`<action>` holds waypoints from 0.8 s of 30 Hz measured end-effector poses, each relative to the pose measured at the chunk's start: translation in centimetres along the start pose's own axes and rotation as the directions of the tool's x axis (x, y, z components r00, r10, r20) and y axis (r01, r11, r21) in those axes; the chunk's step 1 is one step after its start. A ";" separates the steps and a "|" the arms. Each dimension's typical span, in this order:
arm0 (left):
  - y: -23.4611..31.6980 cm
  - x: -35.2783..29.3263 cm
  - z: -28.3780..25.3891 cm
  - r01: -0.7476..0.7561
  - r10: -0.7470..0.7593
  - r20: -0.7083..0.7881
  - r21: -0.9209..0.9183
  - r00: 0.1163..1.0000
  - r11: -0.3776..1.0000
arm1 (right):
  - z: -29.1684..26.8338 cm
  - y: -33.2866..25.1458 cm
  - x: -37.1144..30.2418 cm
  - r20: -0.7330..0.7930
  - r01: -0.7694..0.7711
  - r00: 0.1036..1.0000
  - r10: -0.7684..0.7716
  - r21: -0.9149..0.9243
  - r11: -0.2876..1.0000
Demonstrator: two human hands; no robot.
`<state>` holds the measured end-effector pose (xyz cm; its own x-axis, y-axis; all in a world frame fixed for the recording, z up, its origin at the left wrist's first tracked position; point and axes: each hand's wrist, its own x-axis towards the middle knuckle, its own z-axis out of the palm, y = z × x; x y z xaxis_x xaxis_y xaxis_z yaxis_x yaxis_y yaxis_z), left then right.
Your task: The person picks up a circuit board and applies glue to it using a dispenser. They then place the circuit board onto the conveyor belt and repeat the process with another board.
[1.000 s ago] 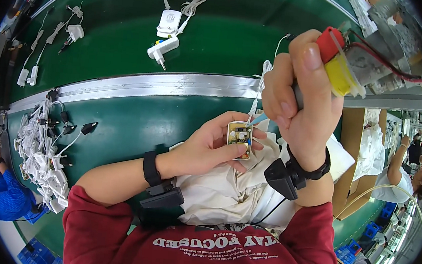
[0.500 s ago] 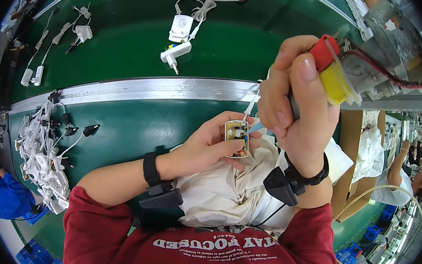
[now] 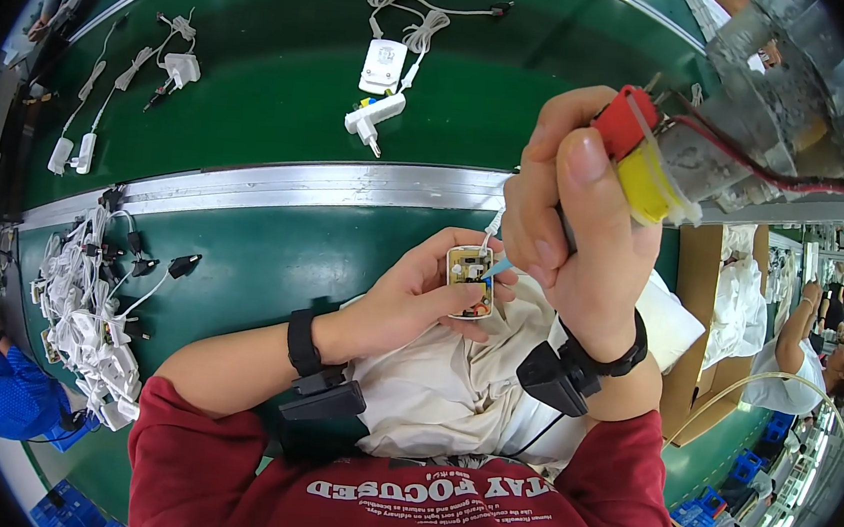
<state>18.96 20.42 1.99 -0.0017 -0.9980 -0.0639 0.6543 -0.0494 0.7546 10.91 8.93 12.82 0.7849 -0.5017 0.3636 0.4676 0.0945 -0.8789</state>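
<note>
My left hand grips an open white power adapter, its thumb lying across the lower part of the circuit board inside. Small components show on the board, and a white cable leaves the adapter's top end. My right hand is closed round a glue dispenser with red and yellow parts and thin wires behind it. The dispenser's blue tapered nozzle points down-left at the board's right side. Whether its tip touches the board, I cannot tell.
Beyond a metal rail, several white adapters with cables lie on a green conveyor belt. A tangled pile of adapters and cables sits at left. White cloth covers my lap; at right stands a cardboard box with white bags.
My right hand has shifted left and slightly down with the dispenser, its nozzle staying at the board. Adapters on the far belt have moved to the right. My left hand has hardly moved.
</note>
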 end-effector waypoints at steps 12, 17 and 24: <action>0.1 -0.3 -0.5 0.016 -0.016 0.000 0.030 1.000 0.999 | 1.6 0.5 0.0 0.025 0.067 0.998 -0.064 -0.204 0.977; 0.3 -0.7 -0.5 0.013 -0.013 0.000 0.032 1.000 0.999 | 1.8 0.5 -0.1 0.028 0.046 0.999 -0.041 -0.199 0.979; 0.1 -0.9 -0.9 0.014 -0.014 0.014 0.018 1.000 1.000 | 2.2 0.7 0.0 0.029 0.057 0.998 -0.053 -0.184 0.981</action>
<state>19.73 21.38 1.55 -0.0215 -0.9976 -0.0652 0.6406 -0.0638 0.7652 12.15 10.91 12.88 0.7704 -0.4811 0.4183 0.4289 -0.0944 -0.8984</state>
